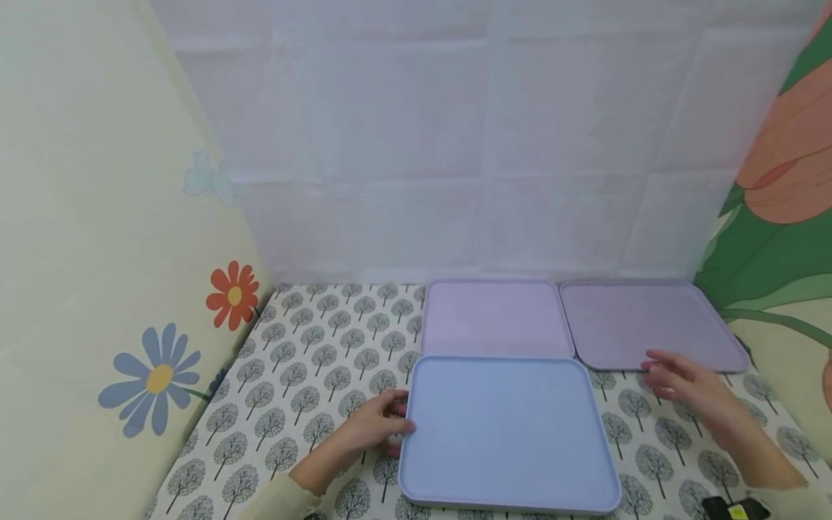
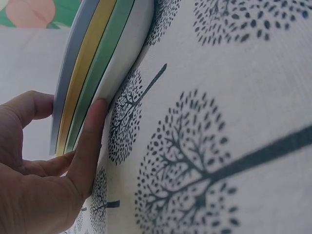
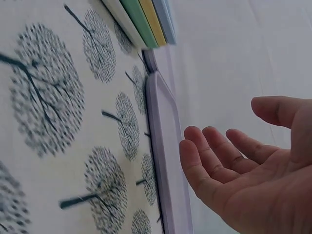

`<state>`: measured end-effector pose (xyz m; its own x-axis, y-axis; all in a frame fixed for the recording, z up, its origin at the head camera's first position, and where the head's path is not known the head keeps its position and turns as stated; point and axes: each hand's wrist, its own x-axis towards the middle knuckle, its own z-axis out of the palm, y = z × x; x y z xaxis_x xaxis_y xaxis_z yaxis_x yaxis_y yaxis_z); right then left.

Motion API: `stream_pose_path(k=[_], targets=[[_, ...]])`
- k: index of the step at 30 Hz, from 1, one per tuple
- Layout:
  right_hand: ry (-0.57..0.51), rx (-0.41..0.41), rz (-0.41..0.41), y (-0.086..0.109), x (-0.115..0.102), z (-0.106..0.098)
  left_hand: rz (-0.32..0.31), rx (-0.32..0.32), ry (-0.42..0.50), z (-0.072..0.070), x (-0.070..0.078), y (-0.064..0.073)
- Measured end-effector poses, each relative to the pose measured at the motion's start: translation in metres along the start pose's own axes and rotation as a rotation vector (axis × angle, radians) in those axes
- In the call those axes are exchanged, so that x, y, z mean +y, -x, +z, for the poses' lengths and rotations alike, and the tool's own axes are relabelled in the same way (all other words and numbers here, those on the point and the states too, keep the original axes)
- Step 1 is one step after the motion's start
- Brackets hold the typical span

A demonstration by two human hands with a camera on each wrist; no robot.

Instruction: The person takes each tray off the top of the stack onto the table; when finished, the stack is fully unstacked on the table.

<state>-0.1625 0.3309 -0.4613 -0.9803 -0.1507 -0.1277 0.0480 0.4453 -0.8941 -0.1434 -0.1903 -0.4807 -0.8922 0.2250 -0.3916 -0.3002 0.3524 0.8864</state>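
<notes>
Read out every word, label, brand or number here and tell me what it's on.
No readable text on the tray stack, the purple trays, the tree-print cloth or the flowered wall.
Any marking on the yellow patch of the black wrist device is too small to read.

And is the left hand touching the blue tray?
Touching: the left wrist view shows the left hand meeting the blue tray at its edge, without visible gap.

Left hand (image 1: 373, 422) and right hand (image 1: 690, 384), both bare, emerge from plain cream sleeves (image 1: 281, 500); a black device (image 1: 718, 508) with a yellow-green patch (image 1: 737, 511) sits beside the right cuff (image 1: 794, 500).
</notes>
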Motion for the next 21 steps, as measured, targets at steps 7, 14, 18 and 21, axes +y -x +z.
stream_pose_path(k=[7,14,18,21], targets=[[-0.017,-0.028,0.035,0.013,-0.009,0.023,0.003,-0.004,0.013,0.0,0.0,0.0],[-0.034,-0.048,0.115,0.021,-0.016,0.042,-0.007,-0.007,0.017,-0.001,0.001,0.0],[-0.072,-0.06,0.085,0.025,-0.017,0.052,-0.004,-0.001,0.005,0.0,0.0,0.0],[-0.069,-0.061,0.094,0.027,-0.017,0.059,0.006,-0.001,0.004,0.0,-0.001,0.0]])
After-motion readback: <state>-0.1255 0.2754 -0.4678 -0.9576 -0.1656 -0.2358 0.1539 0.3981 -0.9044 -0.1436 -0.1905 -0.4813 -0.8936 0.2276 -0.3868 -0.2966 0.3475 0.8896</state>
